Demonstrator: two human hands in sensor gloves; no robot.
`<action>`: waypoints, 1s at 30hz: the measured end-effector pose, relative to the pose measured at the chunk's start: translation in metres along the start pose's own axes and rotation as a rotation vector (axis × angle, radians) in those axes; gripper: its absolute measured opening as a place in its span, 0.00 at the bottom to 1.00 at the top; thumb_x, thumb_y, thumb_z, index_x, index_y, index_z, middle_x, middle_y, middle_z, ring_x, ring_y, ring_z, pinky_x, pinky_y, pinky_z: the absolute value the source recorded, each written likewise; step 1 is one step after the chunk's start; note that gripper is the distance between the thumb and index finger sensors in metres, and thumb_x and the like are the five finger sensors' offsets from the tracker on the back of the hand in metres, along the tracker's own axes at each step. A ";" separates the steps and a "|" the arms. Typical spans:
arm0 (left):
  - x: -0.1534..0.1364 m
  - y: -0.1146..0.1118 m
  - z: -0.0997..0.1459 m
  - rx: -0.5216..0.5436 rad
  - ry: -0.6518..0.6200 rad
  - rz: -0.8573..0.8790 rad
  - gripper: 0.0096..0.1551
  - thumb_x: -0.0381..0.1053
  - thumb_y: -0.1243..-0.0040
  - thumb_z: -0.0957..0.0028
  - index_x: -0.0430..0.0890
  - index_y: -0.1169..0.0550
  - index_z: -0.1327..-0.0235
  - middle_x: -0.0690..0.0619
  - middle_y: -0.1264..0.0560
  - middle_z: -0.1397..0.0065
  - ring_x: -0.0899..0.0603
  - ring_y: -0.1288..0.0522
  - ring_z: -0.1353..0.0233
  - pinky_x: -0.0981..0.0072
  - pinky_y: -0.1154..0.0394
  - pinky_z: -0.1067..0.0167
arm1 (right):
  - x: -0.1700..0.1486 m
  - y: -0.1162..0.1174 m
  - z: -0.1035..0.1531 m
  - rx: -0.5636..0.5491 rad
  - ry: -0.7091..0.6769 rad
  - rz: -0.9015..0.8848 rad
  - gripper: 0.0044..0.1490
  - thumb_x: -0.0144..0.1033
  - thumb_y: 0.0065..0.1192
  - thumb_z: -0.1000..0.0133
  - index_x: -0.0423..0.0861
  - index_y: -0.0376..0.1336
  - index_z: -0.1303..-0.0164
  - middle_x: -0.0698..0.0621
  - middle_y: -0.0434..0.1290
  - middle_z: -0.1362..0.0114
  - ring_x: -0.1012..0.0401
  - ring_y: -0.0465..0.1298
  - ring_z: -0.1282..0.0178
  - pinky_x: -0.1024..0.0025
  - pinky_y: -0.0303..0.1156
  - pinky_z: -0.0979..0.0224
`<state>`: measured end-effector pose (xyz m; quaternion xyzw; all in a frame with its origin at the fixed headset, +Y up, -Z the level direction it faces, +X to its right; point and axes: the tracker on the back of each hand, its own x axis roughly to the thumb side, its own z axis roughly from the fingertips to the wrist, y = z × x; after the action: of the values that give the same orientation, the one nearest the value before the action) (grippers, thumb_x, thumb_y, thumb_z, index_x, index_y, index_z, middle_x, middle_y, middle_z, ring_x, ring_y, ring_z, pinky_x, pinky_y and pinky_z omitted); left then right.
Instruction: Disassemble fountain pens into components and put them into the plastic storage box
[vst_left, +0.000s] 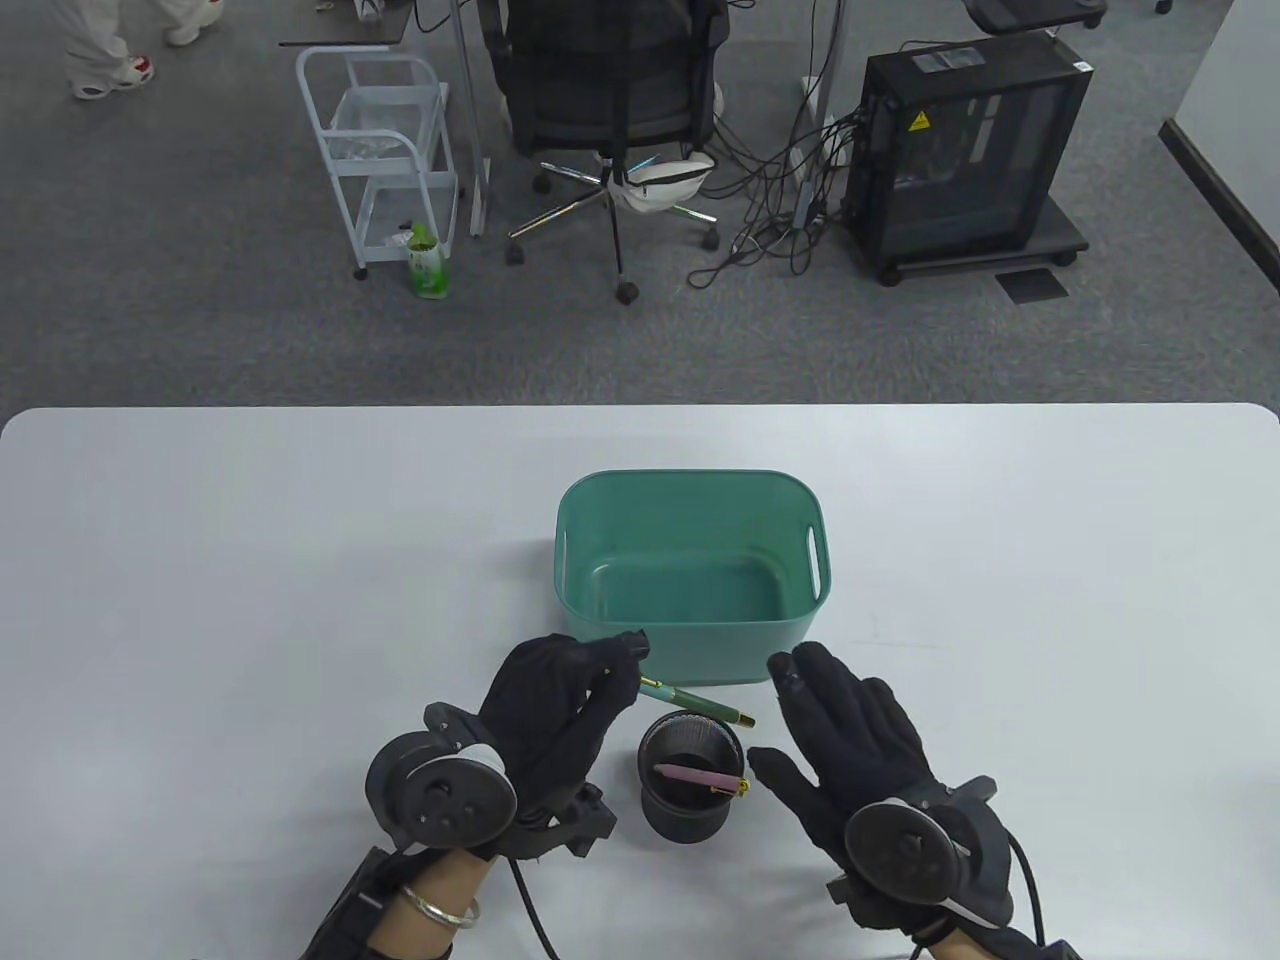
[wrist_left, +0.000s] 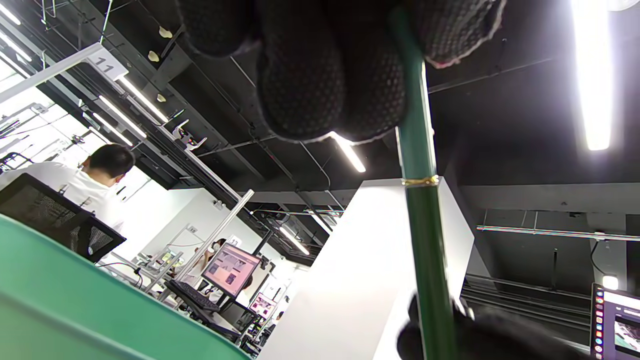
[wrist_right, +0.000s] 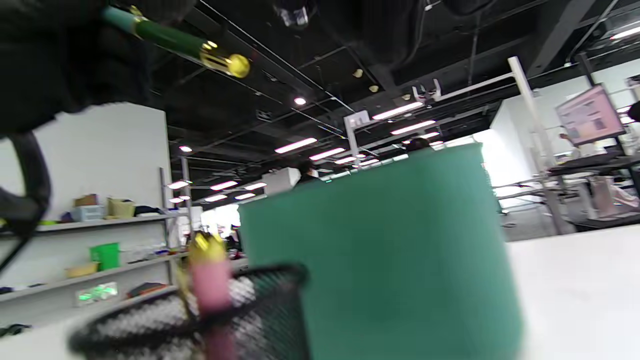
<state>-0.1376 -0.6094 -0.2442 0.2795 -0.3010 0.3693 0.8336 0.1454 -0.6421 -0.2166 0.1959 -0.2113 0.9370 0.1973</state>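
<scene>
My left hand (vst_left: 585, 680) pinches one end of a green fountain pen (vst_left: 697, 701) with gold trim, held level above a black mesh pen cup (vst_left: 690, 785). In the left wrist view the green pen (wrist_left: 422, 210) runs down from my gloved fingers (wrist_left: 320, 70). A pink pen (vst_left: 700, 777) leans inside the cup, its gold end up. My right hand (vst_left: 845, 725) hovers just right of the cup, fingers straight and holding nothing. The teal plastic storage box (vst_left: 690, 520) stands right behind the cup with nothing visible inside. The right wrist view shows the green pen (wrist_right: 175, 41), the pink pen (wrist_right: 212, 285) and the box (wrist_right: 380, 250).
The white table (vst_left: 250, 560) runs wide to both sides of the box. Beyond its far edge stand an office chair (vst_left: 610, 110), a white wire cart (vst_left: 385, 150) and a black computer tower (vst_left: 965, 150) on grey carpet.
</scene>
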 end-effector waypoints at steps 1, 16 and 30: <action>0.001 0.001 0.000 0.005 -0.002 0.001 0.24 0.55 0.47 0.29 0.41 0.17 0.36 0.50 0.13 0.47 0.47 0.16 0.48 0.49 0.28 0.30 | 0.006 -0.002 -0.007 0.002 -0.018 -0.011 0.46 0.62 0.50 0.38 0.49 0.56 0.13 0.43 0.59 0.13 0.49 0.69 0.19 0.45 0.58 0.17; 0.000 0.007 0.000 0.028 -0.002 0.038 0.24 0.55 0.47 0.29 0.41 0.17 0.36 0.51 0.13 0.46 0.47 0.15 0.47 0.50 0.28 0.29 | 0.028 -0.002 -0.041 0.049 -0.118 -0.066 0.33 0.55 0.61 0.39 0.52 0.69 0.27 0.49 0.77 0.31 0.59 0.80 0.41 0.49 0.65 0.22; 0.000 -0.001 -0.001 -0.089 -0.063 0.025 0.24 0.56 0.47 0.29 0.42 0.17 0.35 0.50 0.13 0.44 0.45 0.16 0.45 0.48 0.30 0.28 | 0.014 -0.016 -0.033 0.005 -0.124 -0.011 0.28 0.52 0.58 0.38 0.53 0.71 0.31 0.51 0.76 0.30 0.58 0.78 0.37 0.47 0.63 0.21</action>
<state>-0.1358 -0.6091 -0.2451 0.2500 -0.3468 0.3567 0.8307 0.1310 -0.6089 -0.2326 0.2552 -0.2196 0.9226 0.1883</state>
